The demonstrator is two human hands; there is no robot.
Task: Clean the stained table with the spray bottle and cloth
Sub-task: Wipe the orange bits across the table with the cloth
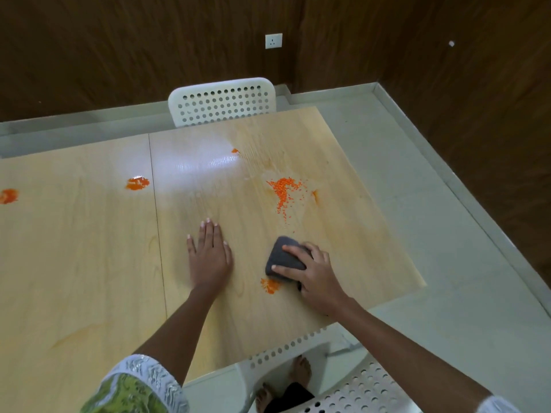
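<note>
Right hand [316, 272] presses the grey cloth [284, 259] beside an orange stain [269, 286] on the wooden surface [89, 263]; left hand [210, 254] lies flat, fingers released. Wiping underway; scattered crumbs [284, 189] likely next.

The pale wood table [89, 263] carries a flat left hand [210, 257], with a grey cloth [283, 259] just right of it, scattered orange grains [284, 192] beyond and orange stains [137, 183] to its far left.
</note>
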